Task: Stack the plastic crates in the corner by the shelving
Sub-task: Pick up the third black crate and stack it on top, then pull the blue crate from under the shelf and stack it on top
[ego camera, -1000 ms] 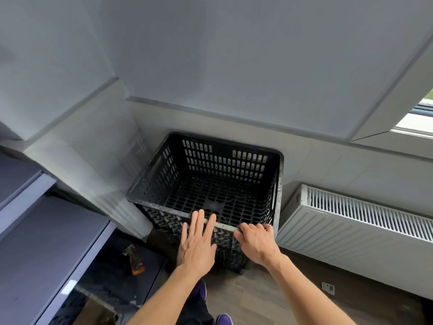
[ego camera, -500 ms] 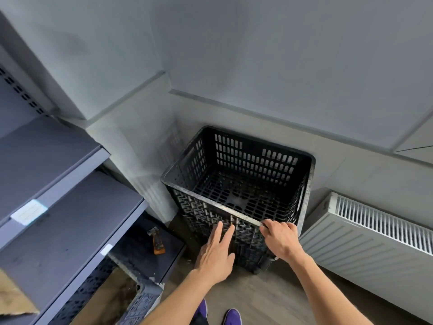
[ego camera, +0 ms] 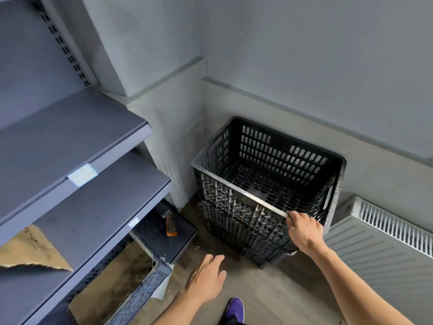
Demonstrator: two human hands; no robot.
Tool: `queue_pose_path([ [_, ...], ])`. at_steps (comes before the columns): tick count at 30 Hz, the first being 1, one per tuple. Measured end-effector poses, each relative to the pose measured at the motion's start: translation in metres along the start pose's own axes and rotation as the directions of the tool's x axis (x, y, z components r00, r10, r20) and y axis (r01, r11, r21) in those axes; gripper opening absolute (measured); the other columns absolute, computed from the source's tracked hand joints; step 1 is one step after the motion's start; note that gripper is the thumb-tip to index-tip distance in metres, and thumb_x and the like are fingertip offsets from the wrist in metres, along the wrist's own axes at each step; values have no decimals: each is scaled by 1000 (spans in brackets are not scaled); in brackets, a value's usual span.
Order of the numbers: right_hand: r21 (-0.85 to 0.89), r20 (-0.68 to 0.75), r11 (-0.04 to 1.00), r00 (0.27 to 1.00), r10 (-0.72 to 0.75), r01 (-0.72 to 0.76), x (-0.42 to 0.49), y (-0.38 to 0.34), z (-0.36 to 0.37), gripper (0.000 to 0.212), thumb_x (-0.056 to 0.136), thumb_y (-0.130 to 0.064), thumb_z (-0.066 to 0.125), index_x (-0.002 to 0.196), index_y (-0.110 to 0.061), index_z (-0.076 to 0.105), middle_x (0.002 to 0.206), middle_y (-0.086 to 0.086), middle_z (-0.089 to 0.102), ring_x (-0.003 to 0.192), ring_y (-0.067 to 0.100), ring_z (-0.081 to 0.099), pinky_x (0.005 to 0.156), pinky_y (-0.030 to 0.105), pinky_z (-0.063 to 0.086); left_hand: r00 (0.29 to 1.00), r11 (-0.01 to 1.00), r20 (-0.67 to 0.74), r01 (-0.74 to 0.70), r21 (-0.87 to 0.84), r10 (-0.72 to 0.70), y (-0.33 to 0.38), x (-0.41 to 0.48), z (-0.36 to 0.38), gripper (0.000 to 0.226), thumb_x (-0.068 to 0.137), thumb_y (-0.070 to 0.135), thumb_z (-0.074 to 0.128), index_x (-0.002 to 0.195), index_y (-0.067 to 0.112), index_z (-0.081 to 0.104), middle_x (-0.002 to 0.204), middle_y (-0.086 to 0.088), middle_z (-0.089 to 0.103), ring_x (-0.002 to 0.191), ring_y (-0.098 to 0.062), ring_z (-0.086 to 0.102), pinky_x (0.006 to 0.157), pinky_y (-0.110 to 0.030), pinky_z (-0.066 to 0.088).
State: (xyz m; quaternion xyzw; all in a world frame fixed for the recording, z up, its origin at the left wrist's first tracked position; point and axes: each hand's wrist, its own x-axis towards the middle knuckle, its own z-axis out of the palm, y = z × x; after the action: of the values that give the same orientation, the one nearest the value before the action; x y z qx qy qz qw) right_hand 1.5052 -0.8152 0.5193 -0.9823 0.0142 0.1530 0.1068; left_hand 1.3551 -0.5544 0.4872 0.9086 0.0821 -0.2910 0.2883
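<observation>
A black perforated plastic crate (ego camera: 236, 205) stands upright in the corner between the wall pillar and the radiator; it looks like it sits on another black crate beneath it. My right hand (ego camera: 304, 231) grips the near rim of the crate at its right end, fingers curled over the edge. My left hand (ego camera: 207, 276) hangs free above the floor to the left of the crate, fingers relaxed, holding nothing. A grey crate (ego camera: 140, 294) lined with cardboard sits on the floor under the shelving at the lower left.
Grey metal shelving (ego camera: 70, 146) fills the left side, with cardboard (ego camera: 28, 249) on a lower shelf. An orange-handled tool (ego camera: 170, 225) lies on the bottom shelf. A white radiator (ego camera: 384, 242) runs along the right wall. My purple shoe (ego camera: 235, 308) is on the wooden floor.
My left hand came off the crate's front and dropped down to the left. My right hand stays on the rim. The view swung left and down, showing more shelving.
</observation>
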Motion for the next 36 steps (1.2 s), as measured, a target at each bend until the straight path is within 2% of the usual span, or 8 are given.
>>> queue_pose_path([
  [3,26,-157,1000,988,-7,11,-24,-40,8,54,84,-12,49,138,-14,45,132,12,50,120,34,43,101,44,35,998,998,-60,12,-58,-16,-24,-11,-7,49,101,35,43,148,28,35,145,4,38,130,-19,45,105,-36,40],
  [6,-36,-228,984,957,-180,177,-57,-95,23,55,78,-7,53,132,-9,50,129,11,50,117,32,44,100,41,39,989,995,-149,0,-97,-14,-46,-23,-19,49,101,34,43,149,27,34,146,4,39,131,-19,45,105,-36,40],
  [10,-46,-14,926,927,-376,375,-96,-150,60,50,89,-19,49,139,-16,48,137,6,49,121,31,46,102,39,42,973,990,-230,-3,-140,-30,-77,-40,-37,50,102,35,42,150,29,32,148,5,38,136,-19,40,107,-38,39],
  [15,-93,230,907,895,-381,410,-140,-192,93,51,94,-28,46,145,-23,41,140,2,47,124,28,43,102,39,41,956,986,-286,17,-164,-64,-128,-68,-46,51,101,36,43,150,29,32,147,2,40,135,-20,40,108,-40,39],
  [22,-91,371,899,852,-368,428,-191,-220,129,47,92,-27,43,140,-22,44,132,8,53,123,30,45,101,41,42,949,968,-272,96,-231,-159,-195,-109,-25,51,99,33,47,148,27,36,144,-3,45,134,-23,41,107,-42,40],
  [25,-110,423,882,825,-375,457,-205,-227,140,48,94,-30,45,141,-22,42,132,8,52,123,30,45,100,39,42,945,965,-268,129,-227,-189,-212,-128,-12,51,100,31,47,149,25,36,146,-3,45,135,-22,41,107,-38,39],
  [30,-104,485,827,754,-442,552,-221,-233,161,49,95,-30,46,144,-27,41,138,4,51,128,26,44,104,37,41,912,942,-295,211,-259,-286,-229,-163,12,53,100,33,46,151,24,34,152,1,42,139,-19,39,111,-33,35],
  [36,-63,561,741,638,-528,669,-233,-234,185,50,96,-28,47,145,-27,41,145,-1,47,134,21,40,106,33,38,847,877,-277,370,-307,-454,-236,-202,42,54,99,33,47,150,27,32,145,-2,47,134,-22,42,110,-35,36],
])
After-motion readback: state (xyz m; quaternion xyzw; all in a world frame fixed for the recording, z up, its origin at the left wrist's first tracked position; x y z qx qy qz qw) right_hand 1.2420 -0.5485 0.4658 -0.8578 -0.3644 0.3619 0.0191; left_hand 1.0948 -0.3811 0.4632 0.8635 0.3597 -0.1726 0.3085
